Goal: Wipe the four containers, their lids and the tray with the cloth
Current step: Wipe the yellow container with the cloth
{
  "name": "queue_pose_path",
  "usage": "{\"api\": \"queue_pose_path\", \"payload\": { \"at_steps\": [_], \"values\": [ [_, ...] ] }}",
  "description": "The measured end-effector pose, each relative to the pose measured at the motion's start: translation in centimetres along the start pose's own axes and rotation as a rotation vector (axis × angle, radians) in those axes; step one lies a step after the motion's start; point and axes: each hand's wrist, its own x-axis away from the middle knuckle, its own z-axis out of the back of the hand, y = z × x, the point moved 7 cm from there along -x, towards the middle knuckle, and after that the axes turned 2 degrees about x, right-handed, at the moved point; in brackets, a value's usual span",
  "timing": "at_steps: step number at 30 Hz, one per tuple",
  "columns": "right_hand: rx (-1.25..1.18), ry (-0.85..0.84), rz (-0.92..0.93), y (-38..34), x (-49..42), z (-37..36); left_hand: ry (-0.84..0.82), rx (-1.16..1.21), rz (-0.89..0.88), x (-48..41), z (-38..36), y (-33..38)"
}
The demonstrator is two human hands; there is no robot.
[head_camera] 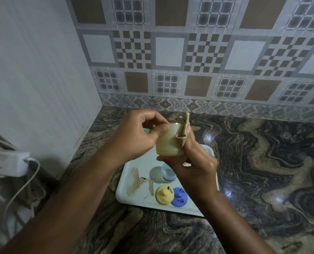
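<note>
Two bare hands meet at the middle of the frame, above the far end of a white rectangular plastic tray (134, 196) that lies on the dark marbled stone tabletop (262, 162). The left hand (134, 136) comes in from the lower left and its fingers (157, 130) are curled around the rim of a pale translucent round container (166, 143), which is lifted clear of the tray and tilted a little. The right hand (196, 167) comes in from the lower right, its fingers closed on a crumpled tan cloth (182, 132) pressed against the container's right side, with a fold of cloth poking up above the rim. On the tray below the hands stands a small clear round container (168, 174) with a bluish tint, partly hidden by the right hand. Nearer the bottom edge of the tray, a yellow round lid (164, 197) and a blue round lid (179, 197) lie touching, each with dark marks. Brown smears (136, 182) streak the tray's left part. At the left of the frame a white power adapter (11, 163) with its cable sits beside the pale wall
</note>
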Motion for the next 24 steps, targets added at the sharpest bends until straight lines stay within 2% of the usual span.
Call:
{"api": "queue_pose_path", "payload": {
  "at_steps": [2,4,8,11,13,15,18,19,22,24],
  "values": [
    [0.039,0.01,0.045,-0.2,0.1,0.0,0.025,-0.076,-0.092,0.4,-0.4,1.3],
    [-0.011,-0.005,-0.009,0.0,0.2,0.1,0.029,-0.051,-0.089,0.5,-0.6,1.5],
    [-0.118,0.015,-0.144,0.9,0.3,0.8,-0.033,0.231,0.168,0.2,-0.1,-1.0],
    [-0.153,0.032,-0.135,0.7,0.3,1.1,-0.036,0.285,0.226,0.4,0.0,-1.5],
    [-0.038,0.047,-0.042,-0.4,0.4,1.0,-0.03,0.196,0.163,0.3,0.1,-1.0],
    [0.064,0.062,0.064,-1.0,0.8,0.9,-0.025,0.004,0.041,0.6,-0.1,0.2],
    [0.067,0.067,0.068,-0.8,1.2,0.9,0.027,-0.118,-0.084,1.3,-0.7,2.0],
    [0.035,0.074,0.029,-0.7,1.3,1.0,0.039,-0.094,-0.085,1.4,-0.7,2.1],
    [-0.162,0.105,-0.125,0.1,1.4,1.6,-0.016,0.147,0.087,1.1,-0.4,0.5],
    [-0.235,0.1,-0.162,0.4,1.5,1.5,-0.039,0.207,0.146,1.0,-0.1,-0.2]
  ]
}}
